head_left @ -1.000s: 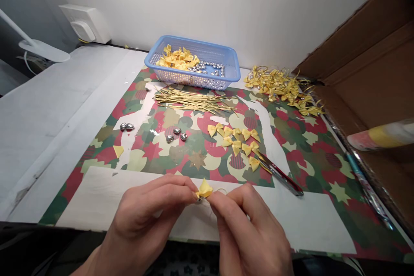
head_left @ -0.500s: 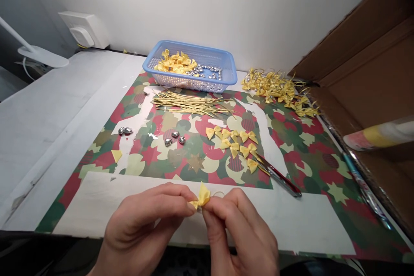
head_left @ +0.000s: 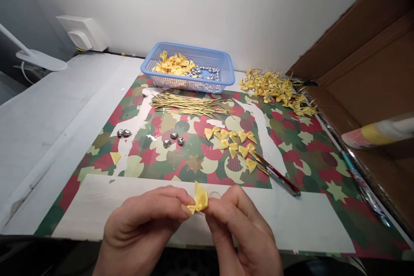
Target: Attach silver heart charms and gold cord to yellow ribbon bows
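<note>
1. Your left hand (head_left: 145, 228) and right hand (head_left: 242, 233) meet at the near edge of the table (head_left: 48, 108), fingertips pinched on one small yellow bow (head_left: 199, 198) between them
2. The bow stands above a white strip of the patterned paper (head_left: 297, 155), a thin gold loop (head_left: 216, 192) showing at its right
3. Loose bows (head_left: 231, 141), silver hearts (head_left: 174, 138) and gold wires (head_left: 190, 103) lie beyond; the blue basket (head_left: 187, 84) sits farthest back
</note>
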### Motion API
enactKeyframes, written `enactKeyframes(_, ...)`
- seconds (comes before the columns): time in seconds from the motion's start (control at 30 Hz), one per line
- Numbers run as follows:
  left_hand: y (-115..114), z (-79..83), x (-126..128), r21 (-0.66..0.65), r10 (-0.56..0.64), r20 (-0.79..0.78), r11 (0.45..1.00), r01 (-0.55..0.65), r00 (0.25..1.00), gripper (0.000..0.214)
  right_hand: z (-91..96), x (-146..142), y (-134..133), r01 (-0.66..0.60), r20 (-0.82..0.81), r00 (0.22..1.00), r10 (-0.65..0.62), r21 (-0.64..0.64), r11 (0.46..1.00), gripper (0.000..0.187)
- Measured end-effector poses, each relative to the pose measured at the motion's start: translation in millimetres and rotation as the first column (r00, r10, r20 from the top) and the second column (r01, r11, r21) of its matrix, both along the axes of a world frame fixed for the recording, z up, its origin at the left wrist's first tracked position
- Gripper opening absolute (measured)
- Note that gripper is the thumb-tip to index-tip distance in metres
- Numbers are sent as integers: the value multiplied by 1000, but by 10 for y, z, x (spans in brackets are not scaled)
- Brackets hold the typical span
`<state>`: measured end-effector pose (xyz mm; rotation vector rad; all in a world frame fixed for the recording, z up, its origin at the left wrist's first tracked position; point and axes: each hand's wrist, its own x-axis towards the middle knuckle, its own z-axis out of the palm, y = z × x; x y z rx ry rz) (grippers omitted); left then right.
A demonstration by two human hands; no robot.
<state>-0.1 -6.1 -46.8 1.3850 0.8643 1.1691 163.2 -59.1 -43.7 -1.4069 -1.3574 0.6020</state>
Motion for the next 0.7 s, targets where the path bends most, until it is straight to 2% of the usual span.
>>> enactKeyframes(0.1,6,-28,-12,-34,-4,-7,999,4,1000,45,23,-22,-2,-14,-85,996,9,-65,998,24)
enactKeyframes(0.2,-6,-45,-5,-67,5,-15,998,-6,1000,46,16,-42,-1,-19,-100,995,8,-117,993,22)
enactKeyframes(0.3,-40,-22,45,-146,79,4,986,-78,997,38,-3,-59,2,-14,-93,996,3,-123,992,22)
enactKeyframes(0.5,-104,57,151,-306,218,-20,928,-213,976,21,0,-17,46,-9,-70,998,1,-103,995,19)
enactKeyframes(0.63,-108,31,142,-266,261,-71,925,-270,963,23,12,60,65,-98,-84,992,91,-82,992,16)
enactKeyframes(0.7,-97,-3,125,-208,266,-83,938,-277,960,27,27,64,50,-93,-103,992,78,-147,985,19)
